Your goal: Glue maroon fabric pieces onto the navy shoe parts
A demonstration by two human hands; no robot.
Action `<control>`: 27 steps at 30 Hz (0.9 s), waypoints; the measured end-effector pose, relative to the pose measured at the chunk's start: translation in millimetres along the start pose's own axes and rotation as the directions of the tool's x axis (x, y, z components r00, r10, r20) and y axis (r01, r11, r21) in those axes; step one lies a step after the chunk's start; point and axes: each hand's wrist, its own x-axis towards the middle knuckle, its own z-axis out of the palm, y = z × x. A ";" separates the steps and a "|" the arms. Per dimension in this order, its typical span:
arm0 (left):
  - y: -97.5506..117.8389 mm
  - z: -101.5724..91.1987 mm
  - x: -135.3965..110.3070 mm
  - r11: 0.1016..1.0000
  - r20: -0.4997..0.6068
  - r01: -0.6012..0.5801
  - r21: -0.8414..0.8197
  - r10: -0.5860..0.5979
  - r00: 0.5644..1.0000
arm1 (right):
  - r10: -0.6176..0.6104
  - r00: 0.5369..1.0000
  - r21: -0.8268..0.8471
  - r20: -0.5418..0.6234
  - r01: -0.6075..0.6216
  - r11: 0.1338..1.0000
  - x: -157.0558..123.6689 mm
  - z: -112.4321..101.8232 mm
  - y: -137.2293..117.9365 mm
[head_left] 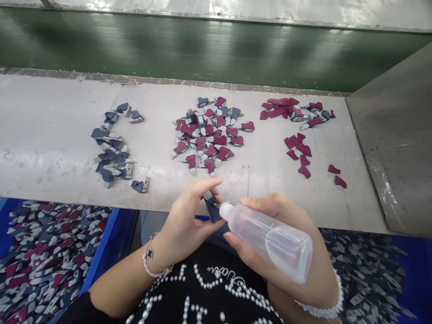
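Note:
My left hand [189,218] pinches a small dark blue and grey plastic part [212,208] between thumb and fingers, just past the table's near edge. My right hand [270,234] is wrapped round a translucent squeeze bottle [270,238] with a little clear liquid inside. The bottle lies tilted, its white nozzle pointing left at the blue part; whether the tip touches it I cannot tell. Beyond my hands lies a pile of similar parts with maroon faces [211,135]. To the right are loose maroon pieces [299,146], and to the left a row of blue and grey parts [111,155].
A blue bin [97,261] heaped with mixed parts stands at lower left. Another blue bin [416,270] at lower right holds blue and grey parts. A green strip [202,49] runs behind the pale table [50,135]. A metal panel [401,135] rises at the right.

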 end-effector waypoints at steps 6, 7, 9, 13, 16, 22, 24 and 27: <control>-1.0 -0.2 1.9 0.999 -0.005 -0.032 0.022 0.032 0.999 | 0.026 0.999 -0.066 -0.036 -0.029 0.997 0.1 0.8 -1.9; -1.6 -0.2 1.7 0.999 -0.010 -0.041 0.025 0.041 0.999 | 0.021 0.998 -0.070 -0.053 -0.025 0.997 0.3 1.0 -2.1; -2.4 -0.2 1.5 0.998 -0.014 -0.055 0.025 0.055 0.998 | -0.007 0.997 -0.064 -0.078 0.002 0.998 0.6 2.0 -2.4; -1.6 -0.6 1.3 0.999 -0.012 -0.033 0.010 0.033 0.999 | -0.047 0.998 -0.069 -0.039 0.044 0.997 0.6 4.0 -3.1; -0.2 -1.2 1.7 0.999 -0.014 -0.034 0.025 0.035 0.999 | -0.033 0.998 -0.060 -0.057 0.029 0.998 -0.3 3.8 -3.9; 0.2 -2.3 1.8 1.000 -0.007 -0.021 0.017 0.021 1.000 | -0.032 0.998 -0.050 -0.055 0.029 0.998 -0.6 4.5 -4.7; -0.1 -2.7 1.4 1.000 -0.006 -0.015 0.000 0.015 1.000 | -0.046 0.999 -0.076 -0.016 0.044 0.996 -0.3 4.5 -4.9; -0.3 -2.9 0.9 1.000 -0.004 -0.021 -0.014 0.021 1.000 | -0.047 0.998 -0.113 0.037 0.051 0.992 -0.3 3.2 -5.7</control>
